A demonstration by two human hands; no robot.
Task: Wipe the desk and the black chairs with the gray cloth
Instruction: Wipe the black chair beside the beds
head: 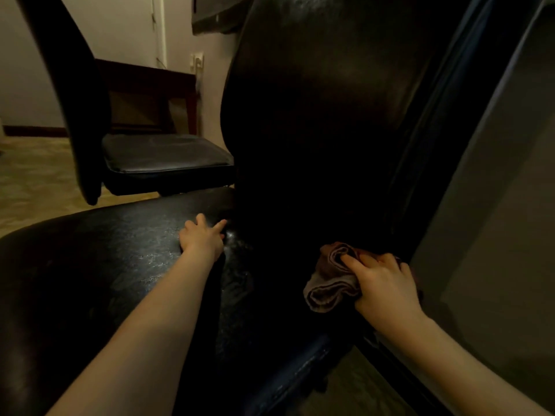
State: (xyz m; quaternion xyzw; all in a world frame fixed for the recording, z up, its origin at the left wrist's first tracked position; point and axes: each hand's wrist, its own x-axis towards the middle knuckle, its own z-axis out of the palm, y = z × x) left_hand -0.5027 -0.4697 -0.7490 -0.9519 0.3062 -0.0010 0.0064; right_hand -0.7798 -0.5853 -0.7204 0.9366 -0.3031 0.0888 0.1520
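1. The right hand (384,283) curls its fingers round the bunched gray cloth (329,283), low by the chair back (315,100).
2. The left hand (201,237) rests on the seat (105,250) with fingers loosely spread.
3. Wadded this tightly, the cloth could skip the crease beyond the fingertips.
4. That corner is too dark to read, and the second chair (165,157) is cut off.

One wide-angle view comes from the person's head, facing forward and down along both forearms. It sits close over the seat of a black chair (90,265), whose backrest (315,115) rises directly ahead and fills the middle of the frame. The left hand (202,237) lands near the centre, and the right hand (384,283), gripping the gray cloth (330,283), sits lower right. Farther off at upper left appear a second black chair (165,157), the floor (30,181) and a wall (30,70).
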